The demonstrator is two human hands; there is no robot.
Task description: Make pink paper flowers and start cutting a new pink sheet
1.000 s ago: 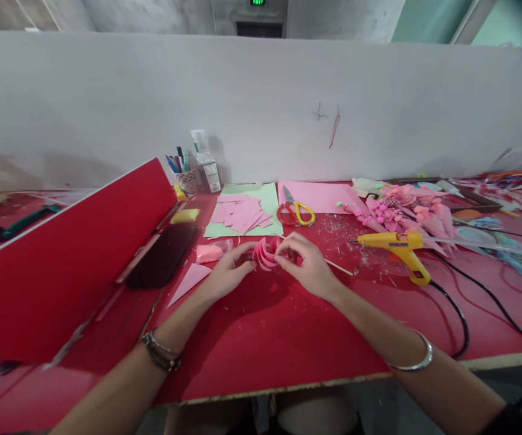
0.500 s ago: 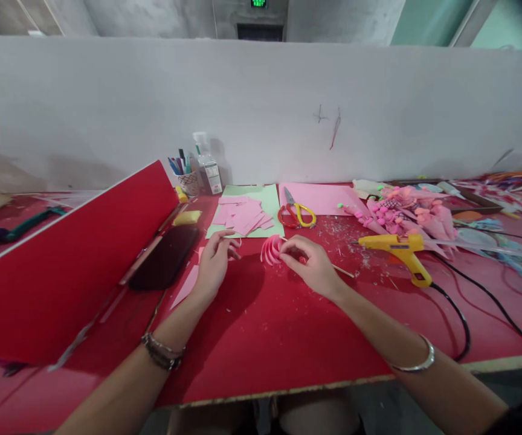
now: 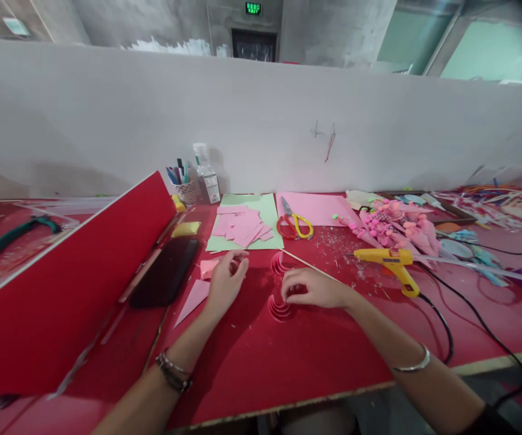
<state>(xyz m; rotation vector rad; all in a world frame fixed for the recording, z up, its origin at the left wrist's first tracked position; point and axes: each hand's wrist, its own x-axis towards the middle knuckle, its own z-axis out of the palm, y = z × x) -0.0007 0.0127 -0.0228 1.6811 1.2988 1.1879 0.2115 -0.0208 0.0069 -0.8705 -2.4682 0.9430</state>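
Note:
My right hand is closed in a pinch, its fingertips on the upper edge of a fringed pink paper curl on the red tabletop. Just beyond those fingers lies a second pink curl. A thin stick runs behind my right hand, which hides part of it. My left hand hovers left of the curls, fingers loosely bent and apart, with nothing visible in them. Beside its wrist are a pink paper triangle and a small pink piece.
Pink paper pieces lie on a green sheet, near scissors. A yellow glue gun with a cord lies right, before pink paper cones. Left are a black phone-like slab and a tilted red board.
My right hand has come nearer to me, with a pink curl now at its fingertips and another beyond it. The left hand's fingers have drawn closer together. The view has tilted up.

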